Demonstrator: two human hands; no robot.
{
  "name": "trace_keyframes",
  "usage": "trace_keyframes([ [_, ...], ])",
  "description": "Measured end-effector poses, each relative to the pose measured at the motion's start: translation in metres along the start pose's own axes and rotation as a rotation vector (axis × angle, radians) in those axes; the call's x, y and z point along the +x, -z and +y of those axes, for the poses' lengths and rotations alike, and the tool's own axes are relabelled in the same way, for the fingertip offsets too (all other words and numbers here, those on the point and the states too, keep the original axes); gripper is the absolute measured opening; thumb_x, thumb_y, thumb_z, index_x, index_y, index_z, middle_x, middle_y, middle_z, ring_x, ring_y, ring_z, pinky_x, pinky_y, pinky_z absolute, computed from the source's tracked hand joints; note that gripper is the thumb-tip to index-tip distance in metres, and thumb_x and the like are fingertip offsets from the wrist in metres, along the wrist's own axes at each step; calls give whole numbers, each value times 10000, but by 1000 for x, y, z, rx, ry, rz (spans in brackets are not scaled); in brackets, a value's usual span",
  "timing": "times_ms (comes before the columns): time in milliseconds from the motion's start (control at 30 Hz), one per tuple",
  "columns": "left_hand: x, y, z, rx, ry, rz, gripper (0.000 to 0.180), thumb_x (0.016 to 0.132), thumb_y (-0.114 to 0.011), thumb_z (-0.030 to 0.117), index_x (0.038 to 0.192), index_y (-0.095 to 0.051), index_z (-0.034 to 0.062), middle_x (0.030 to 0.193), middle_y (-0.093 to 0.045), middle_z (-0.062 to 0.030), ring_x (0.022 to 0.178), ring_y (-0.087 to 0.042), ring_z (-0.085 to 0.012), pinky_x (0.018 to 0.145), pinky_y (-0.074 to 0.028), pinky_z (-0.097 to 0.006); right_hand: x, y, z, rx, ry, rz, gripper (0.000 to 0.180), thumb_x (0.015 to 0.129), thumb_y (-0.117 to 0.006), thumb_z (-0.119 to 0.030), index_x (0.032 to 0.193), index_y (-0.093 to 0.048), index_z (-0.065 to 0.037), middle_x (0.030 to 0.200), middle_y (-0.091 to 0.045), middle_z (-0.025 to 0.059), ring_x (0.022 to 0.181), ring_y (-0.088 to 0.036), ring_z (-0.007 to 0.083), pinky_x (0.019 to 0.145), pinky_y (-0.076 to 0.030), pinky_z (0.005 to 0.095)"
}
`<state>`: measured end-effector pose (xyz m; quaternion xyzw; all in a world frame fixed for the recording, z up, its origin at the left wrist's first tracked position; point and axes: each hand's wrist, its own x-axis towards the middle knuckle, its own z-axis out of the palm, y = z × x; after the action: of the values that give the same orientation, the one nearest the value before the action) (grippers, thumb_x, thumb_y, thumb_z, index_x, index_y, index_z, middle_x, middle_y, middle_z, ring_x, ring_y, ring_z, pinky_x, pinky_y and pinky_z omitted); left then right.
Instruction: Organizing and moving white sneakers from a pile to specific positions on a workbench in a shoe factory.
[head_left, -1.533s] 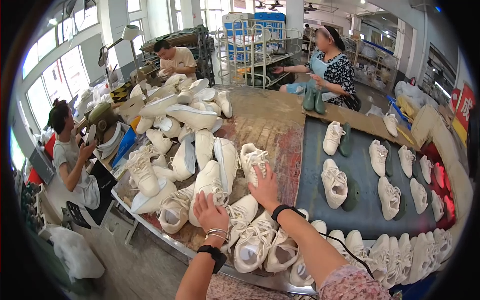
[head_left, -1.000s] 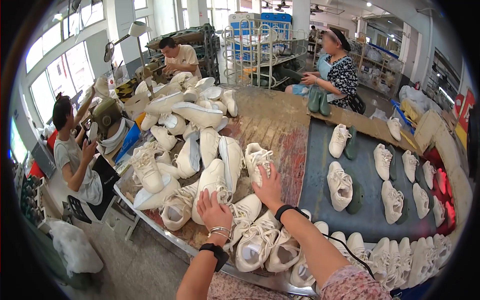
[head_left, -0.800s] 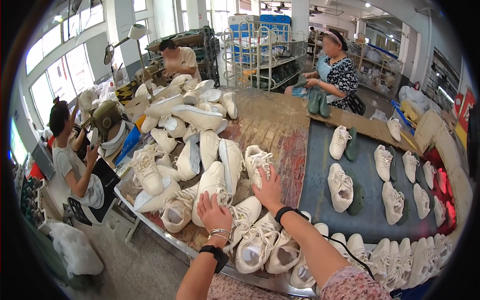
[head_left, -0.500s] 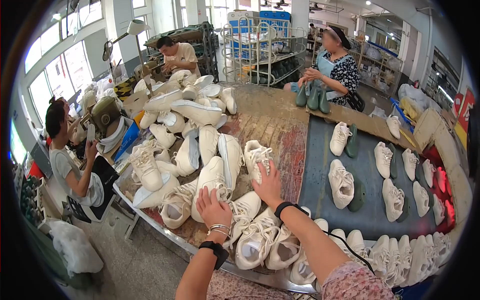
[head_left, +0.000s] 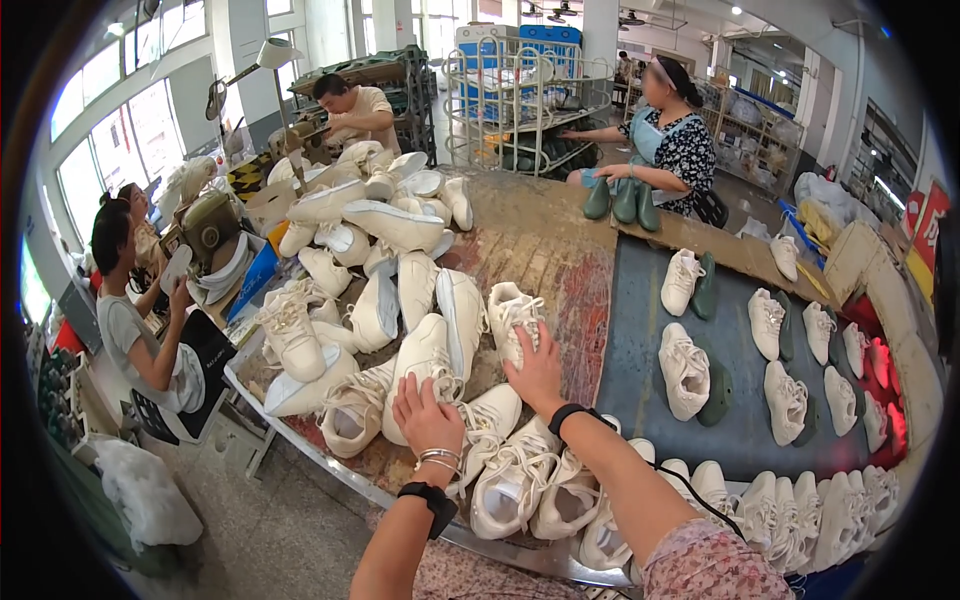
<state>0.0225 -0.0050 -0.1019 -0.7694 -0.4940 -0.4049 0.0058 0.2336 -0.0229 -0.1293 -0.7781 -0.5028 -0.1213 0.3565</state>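
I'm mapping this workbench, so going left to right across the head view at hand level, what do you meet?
Seated person → pile of white shoes → left hand → right hand → shoe on the blue belt → red glow at the belt's edge.

Your fingers (head_left: 530, 345) are pressing on cream sneakers (head_left: 515, 320) looking like matt mesh cloth with woven laces. They are lying on a worn wooden surface (head_left: 560, 265), rough and scuffed, beside a smooth matt grey belt (head_left: 640, 330).
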Motion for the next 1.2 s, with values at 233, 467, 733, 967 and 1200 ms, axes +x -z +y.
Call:
trace_keyframes([
  [233, -1, -1, -1, -7, 3, -3, 444, 759, -593, 85, 1199, -616, 25, 1410, -501, -189, 1382, -400, -363, 1150, -267, -517, -2, -1, -1, 0, -14, -9, 689, 788, -721, -286, 1424, -475, -188, 1509, -310, 195, 1241, -409, 470, 1022, -426, 534],
  [467, 4, 0, -1, 12, -10, 4, 456, 759, -603, 88, 1210, -620, 18, 1404, -500, -193, 1355, -416, -364, 1144, -281, -497, 5, -7, 4, -32, 14, -23, 675, 826, -712, -299, 1435, -441, -191, 1505, -284, 189, 1250, -393, 468, 1004, -426, 534],
  [733, 0, 1, -3, 14, 3, -1, 421, 777, -592, 92, 1189, -630, 17, 1409, -499, -187, 1368, -411, -356, 1145, -283, -514, 1, -5, -1, -13, 0, -44, 688, 824, -718, -300, 1442, -437, -188, 1512, -272, 189, 1276, -369, 473, 1020, -419, 540],
  [967, 0, 1, 2, -1, 6, -5, 424, 779, -592, 92, 1194, -629, 15, 1407, -502, -188, 1375, -406, -355, 1152, -274, -514, 0, -1, 1, -11, -26, -40, 677, 806, -712, -291, 1430, -469, -186, 1521, -282, 186, 1268, -384, 460, 1049, -405, 531],
  [1200, 0, 0, -1, -6, -3, -1, 420, 780, -589, 89, 1192, -626, 18, 1412, -499, -191, 1378, -401, -359, 1156, -265, -520, 0, -1, 0, -19, -22, -30, 674, 800, -715, -285, 1423, -477, -187, 1526, -286, 175, 1260, -397, 453, 1037, -419, 525],
])
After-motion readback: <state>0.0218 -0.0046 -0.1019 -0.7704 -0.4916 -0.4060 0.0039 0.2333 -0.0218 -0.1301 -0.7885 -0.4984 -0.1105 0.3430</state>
